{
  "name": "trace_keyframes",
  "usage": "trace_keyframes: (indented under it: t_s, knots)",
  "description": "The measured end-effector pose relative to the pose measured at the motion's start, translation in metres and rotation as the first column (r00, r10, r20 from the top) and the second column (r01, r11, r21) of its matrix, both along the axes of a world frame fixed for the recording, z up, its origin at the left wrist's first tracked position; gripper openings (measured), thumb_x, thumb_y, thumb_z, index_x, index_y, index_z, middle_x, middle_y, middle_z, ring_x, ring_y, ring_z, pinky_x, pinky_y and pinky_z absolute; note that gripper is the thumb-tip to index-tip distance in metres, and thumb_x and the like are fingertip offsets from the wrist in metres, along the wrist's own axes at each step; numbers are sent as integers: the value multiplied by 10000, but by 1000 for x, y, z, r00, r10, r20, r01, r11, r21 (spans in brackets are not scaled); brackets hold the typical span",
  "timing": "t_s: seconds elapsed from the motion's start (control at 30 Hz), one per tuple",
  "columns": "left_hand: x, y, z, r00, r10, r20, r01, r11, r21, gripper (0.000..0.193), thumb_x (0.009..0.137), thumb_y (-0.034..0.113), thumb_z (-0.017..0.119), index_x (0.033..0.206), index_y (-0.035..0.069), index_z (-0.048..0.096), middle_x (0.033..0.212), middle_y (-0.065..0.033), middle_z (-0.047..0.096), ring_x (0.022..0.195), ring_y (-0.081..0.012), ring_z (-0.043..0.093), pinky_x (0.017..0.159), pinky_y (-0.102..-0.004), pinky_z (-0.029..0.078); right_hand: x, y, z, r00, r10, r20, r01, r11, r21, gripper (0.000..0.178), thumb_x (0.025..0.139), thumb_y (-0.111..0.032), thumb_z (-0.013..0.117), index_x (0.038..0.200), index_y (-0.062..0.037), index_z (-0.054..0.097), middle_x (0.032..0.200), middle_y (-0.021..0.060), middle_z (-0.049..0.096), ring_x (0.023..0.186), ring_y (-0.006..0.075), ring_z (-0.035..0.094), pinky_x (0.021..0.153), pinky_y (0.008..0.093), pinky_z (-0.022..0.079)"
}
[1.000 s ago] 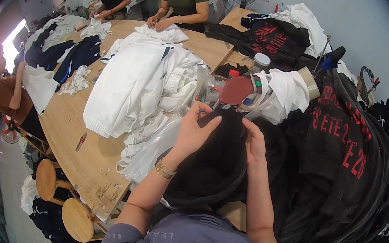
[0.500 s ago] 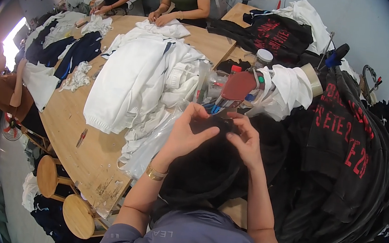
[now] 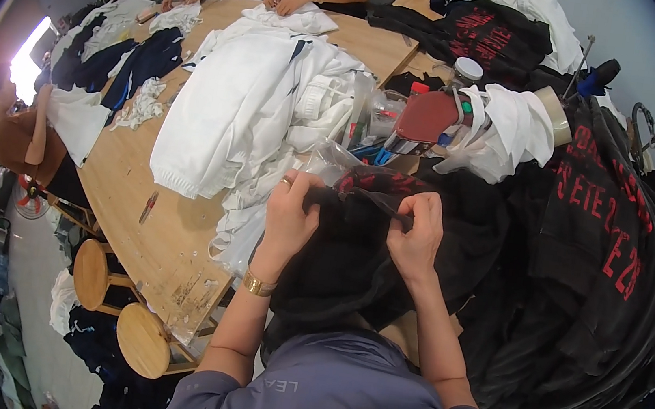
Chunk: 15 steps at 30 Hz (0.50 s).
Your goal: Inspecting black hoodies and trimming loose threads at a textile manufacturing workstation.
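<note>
A black garment with red print (image 3: 349, 260) lies gathered in front of my body, its upper edge stretched between both hands. My left hand (image 3: 291, 215) is closed, fingers bent, pinching that edge at its left end. At the other end my right hand (image 3: 416, 236) grips the cloth between thumb and fingers. A red-printed part shows just beyond and between the hands. Folds hide the garment's full shape. Close beyond the left hand is a crumpled clear plastic bag (image 3: 331, 158).
White garments (image 3: 228, 111) are heaped on the wooden table (image 3: 122, 179), where small snips (image 3: 149, 207) lie. A dark red padded form wrapped in white cloth (image 3: 431, 123) stands ahead. Black red-printed garments (image 3: 578, 292) pile up on the right. Wooden stools (image 3: 143, 341) stand left; other people work at the table.
My hands have moved apart from their close position, drawing the black cloth's edge out between them. Red print now shows there. The whole view has shifted slightly.
</note>
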<state>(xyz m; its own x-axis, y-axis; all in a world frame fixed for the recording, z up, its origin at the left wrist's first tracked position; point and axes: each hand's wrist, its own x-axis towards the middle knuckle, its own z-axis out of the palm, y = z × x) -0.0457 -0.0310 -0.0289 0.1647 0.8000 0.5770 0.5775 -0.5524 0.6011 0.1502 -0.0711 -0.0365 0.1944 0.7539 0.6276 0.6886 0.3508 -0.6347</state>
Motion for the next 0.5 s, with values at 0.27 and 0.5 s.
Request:
trace_keyframes:
  t_s: [0.27,0.5]
  knots:
    - [-16,1,12,991,60,-123,-64,998,-22,507,617,255,836,1018,63,594,930,-128,588,859,-318,581,748,-395,467,51,28,-12,923,205,-326,-322,876,-361,296,653,-75,741,823,-4,510,775,114,576,745,158,554,696,298,458]
    - [-75,-28,-14,931,-75,-358,-178,762,-622,498,771,425,715,1011,10,584,841,-176,625,797,-370,591,754,-390,481,67,24,-40,983,-173,-62,128,886,-447,330,729,-142,724,1005,-49,570,1035,157,595,983,343,580,816,394,466]
